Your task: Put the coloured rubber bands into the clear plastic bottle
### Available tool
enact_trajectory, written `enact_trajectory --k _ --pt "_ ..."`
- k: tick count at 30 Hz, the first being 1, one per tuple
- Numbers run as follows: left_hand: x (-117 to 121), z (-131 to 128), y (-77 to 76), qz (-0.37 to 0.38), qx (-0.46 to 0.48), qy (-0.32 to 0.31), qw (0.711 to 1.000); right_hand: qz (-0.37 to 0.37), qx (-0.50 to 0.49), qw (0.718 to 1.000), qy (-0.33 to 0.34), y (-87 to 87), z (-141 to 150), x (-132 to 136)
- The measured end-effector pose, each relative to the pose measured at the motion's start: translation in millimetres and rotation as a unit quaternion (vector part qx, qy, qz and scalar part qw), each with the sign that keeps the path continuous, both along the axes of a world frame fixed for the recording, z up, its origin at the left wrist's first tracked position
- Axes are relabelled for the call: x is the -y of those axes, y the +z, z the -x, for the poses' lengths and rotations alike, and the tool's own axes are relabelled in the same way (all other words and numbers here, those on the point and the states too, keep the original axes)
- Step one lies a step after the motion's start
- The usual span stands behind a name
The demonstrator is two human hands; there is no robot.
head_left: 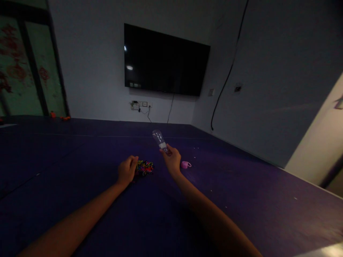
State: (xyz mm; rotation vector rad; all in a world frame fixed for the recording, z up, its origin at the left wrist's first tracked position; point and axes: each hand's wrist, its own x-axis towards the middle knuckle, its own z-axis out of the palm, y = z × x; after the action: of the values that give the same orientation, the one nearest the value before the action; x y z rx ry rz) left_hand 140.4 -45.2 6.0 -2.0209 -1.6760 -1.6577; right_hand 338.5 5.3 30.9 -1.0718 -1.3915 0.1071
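Note:
My right hand (172, 159) is closed around the lower end of a clear plastic bottle (158, 137) with a white label. The bottle is tilted, its rounded end pointing up and to the left, and it looks see-through with nothing visible inside. My left hand (127, 170) has its fingers pressed together at the left edge of a small pile of multicoloured hair ties (145, 167) on the purple floor. What those fingers hold, if anything, is hidden. Just right of my right wrist lies a pink cap (184, 164) with a loop handle.
A large dark television (166, 60) hangs on the far wall, with sockets (142, 104) and cables below. A black cable (223, 85) runs down the right wall. Orange items (65, 118) lie by the door at far left. Small white specks dot the purple floor (241, 200).

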Motion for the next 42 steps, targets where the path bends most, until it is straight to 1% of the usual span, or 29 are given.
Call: enact_trajectory --k 3,6,7,9,12,14,17,19,21,24,28,32,35,38,40,42 --pt "6 -1 4.0 0.027 -0.09 -0.052 0.994 0.011 0.033 0.996 -0.086 15.7 -34 -12" --pt "13 -5 13.3 0.053 -0.196 -0.134 0.97 0.029 0.044 0.989 -0.141 26.8 -64 -26" --pt "16 -6 16.3 0.063 -0.228 -0.155 0.959 0.038 0.042 0.988 -0.144 29.3 -72 -30" --pt "22 -5 20.0 0.076 -0.274 -0.172 0.943 0.066 0.043 0.987 -0.142 33.3 -83 -38" --pt "33 5 18.9 0.078 -0.302 -0.185 0.932 0.105 0.071 0.982 -0.142 38.2 -90 -47" --pt "42 14 16.3 0.073 -0.295 -0.197 0.932 0.113 0.094 0.979 -0.141 41.0 -91 -52" --pt "53 24 14.0 0.083 -0.265 -0.241 0.93 0.118 0.12 0.977 -0.133 43.9 -90 -58" --pt "57 27 13.1 0.096 -0.243 -0.267 0.928 0.122 0.14 0.975 -0.123 44.9 -89 -61" --pt "57 29 11.3 0.11 -0.228 -0.283 0.925 0.124 0.161 0.972 -0.114 45.3 -88 -64" --pt "54 31 7.3 0.123 -0.218 -0.285 0.925 0.128 0.189 0.967 -0.117 45.8 -88 -64" --pt "49 34 3.9 0.122 -0.222 -0.288 0.924 0.137 0.216 0.959 -0.125 47.4 -90 -63" --pt "47 36 5.3 0.112 -0.23 -0.296 0.92 0.132 0.227 0.958 -0.115 49.9 -90 -58" --pt "49 38 9.9 0.095 -0.22 -0.289 0.927 0.076 0.227 0.965 -0.107 50.3 -84 -48" --pt "55 41 14.5 0.091 -0.21 -0.265 0.937 0.007 0.214 0.973 -0.092 44.7 -69 -30" --pt "60 44 14.5 0.1 -0.216 -0.259 0.936 -0.024 0.211 0.975 -0.062 34.8 -55 -12" --pt "63 47 10.9 0.11 -0.23 -0.259 0.932 -0.038 0.23 0.972 -0.006 19.8 -40 7"
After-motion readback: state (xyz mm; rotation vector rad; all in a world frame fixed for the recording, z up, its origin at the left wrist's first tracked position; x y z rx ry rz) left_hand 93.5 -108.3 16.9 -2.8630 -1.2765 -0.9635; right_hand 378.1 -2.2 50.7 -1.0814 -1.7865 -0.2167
